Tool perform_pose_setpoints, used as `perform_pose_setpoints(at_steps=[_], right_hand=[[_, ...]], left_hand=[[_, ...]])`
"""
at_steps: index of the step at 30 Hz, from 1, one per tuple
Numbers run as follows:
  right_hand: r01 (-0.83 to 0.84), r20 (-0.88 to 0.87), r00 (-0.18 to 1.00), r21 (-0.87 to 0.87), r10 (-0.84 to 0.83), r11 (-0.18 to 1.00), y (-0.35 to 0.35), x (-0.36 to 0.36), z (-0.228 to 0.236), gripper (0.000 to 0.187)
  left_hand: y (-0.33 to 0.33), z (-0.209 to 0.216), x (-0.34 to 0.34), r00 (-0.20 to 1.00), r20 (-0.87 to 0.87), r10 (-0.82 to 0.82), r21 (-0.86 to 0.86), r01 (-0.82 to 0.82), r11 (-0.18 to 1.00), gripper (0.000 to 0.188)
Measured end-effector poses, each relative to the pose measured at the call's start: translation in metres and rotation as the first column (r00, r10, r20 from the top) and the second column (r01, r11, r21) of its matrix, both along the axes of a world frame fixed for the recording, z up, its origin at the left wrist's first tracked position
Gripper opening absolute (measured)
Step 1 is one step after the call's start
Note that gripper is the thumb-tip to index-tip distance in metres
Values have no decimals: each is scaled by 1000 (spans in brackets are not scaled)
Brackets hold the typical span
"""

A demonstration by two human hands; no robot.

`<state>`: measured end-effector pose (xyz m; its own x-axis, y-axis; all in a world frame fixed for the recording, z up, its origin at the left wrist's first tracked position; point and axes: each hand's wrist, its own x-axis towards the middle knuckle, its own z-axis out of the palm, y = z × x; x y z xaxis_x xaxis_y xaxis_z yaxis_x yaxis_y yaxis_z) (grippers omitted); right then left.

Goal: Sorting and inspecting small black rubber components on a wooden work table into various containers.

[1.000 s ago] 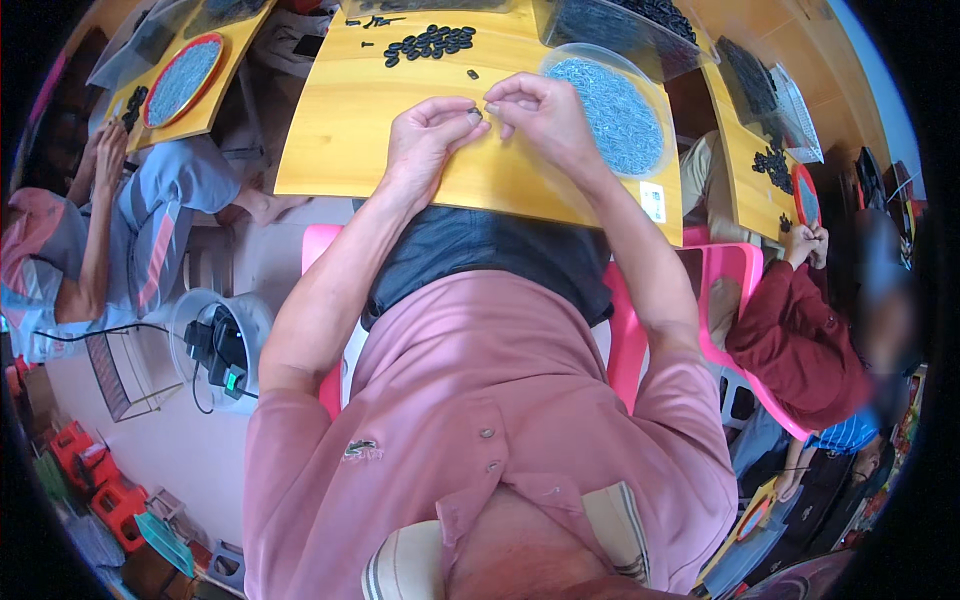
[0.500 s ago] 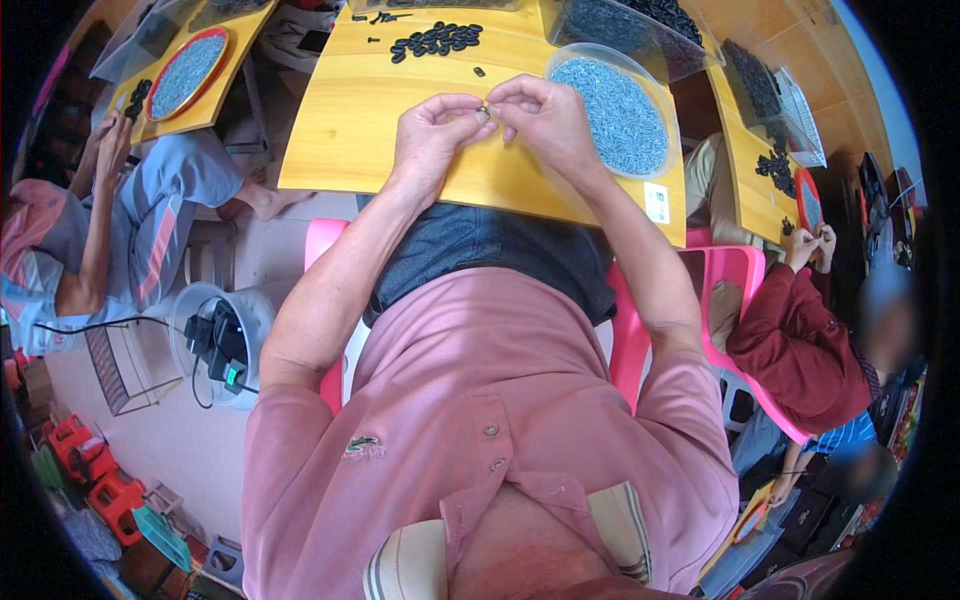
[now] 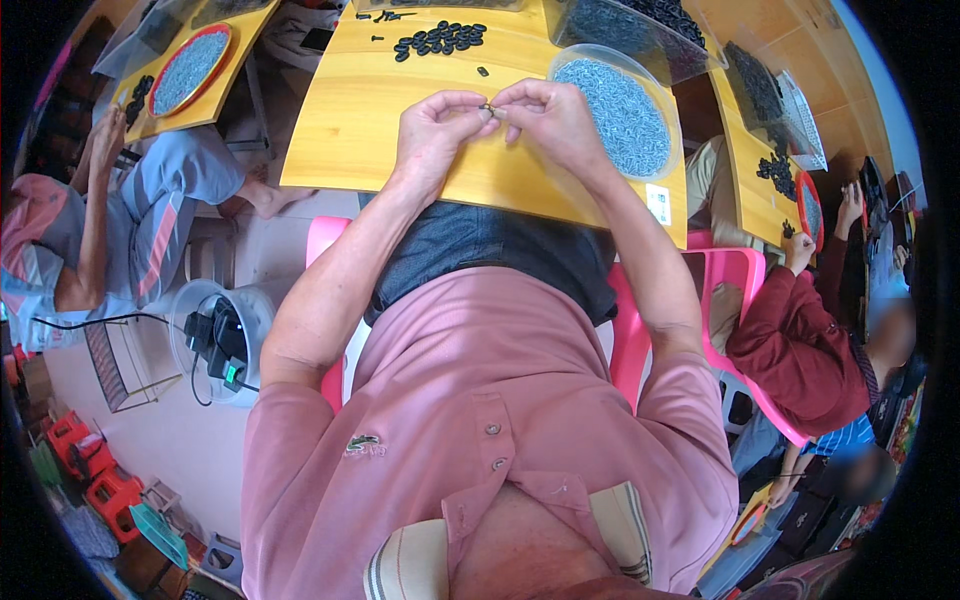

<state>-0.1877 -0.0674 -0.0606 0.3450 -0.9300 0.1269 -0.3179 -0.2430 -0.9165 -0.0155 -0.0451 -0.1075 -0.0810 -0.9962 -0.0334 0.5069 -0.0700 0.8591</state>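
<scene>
Over the yellow tabletop (image 3: 350, 130), my left hand (image 3: 437, 132) and my right hand (image 3: 551, 118) meet fingertip to fingertip. Both are closed in a pinch around one small dark part (image 3: 489, 109), mostly covered by the fingers. A single black oval piece (image 3: 483, 71) lies just beyond them. Farther back is a cluster of similar black oval pieces (image 3: 440, 40). Right of my right hand stands a round clear tub (image 3: 672, 120) full of small silvery screw-like pieces (image 3: 612, 112).
Clear bins (image 3: 620, 45) with black parts stand at the back right. Co-workers sit at tables on both sides, one in a maroon sleeve (image 3: 790, 330). A pink chair (image 3: 630, 340) is under me; a bucket (image 3: 258, 310) holding black adapters stands left.
My hands stay together, with only slight finger movement on the small part. The co-worker at the right has parted their hands, one reaching up and away.
</scene>
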Motion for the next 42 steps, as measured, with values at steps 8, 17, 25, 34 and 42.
perform_pose_setpoints(at_steps=[8, 17, 25, 34, 42], right_hand=[[-12, -60, 998, -50, 9, 999, -1, -2, 1, 17], [15, -113, 993, -85, -24, 996, 1, 2, -5, 20], [-12, 84, 996, 35, 9, 999, -5, -3, 2, 21], [56, -62, 996, -96, -62, 994, -45, 6, 3, 19], [-110, -418, 905, -403, -76, 908, -101, 90, -20, 22]], left_hand=[[1, 4, 0, 996, 84, 4, -25, -2, 1000, 21], [4, 5, -1, 985, 164, 60, -53, -52, 997, 21], [2, 9, -3, 988, 142, 69, -28, -66, 997, 21], [-8, 7, 12, 968, 50, 246, -24, -245, 969, 23], [-27, 2, 44, 809, -124, 574, 74, -570, 819, 28]])
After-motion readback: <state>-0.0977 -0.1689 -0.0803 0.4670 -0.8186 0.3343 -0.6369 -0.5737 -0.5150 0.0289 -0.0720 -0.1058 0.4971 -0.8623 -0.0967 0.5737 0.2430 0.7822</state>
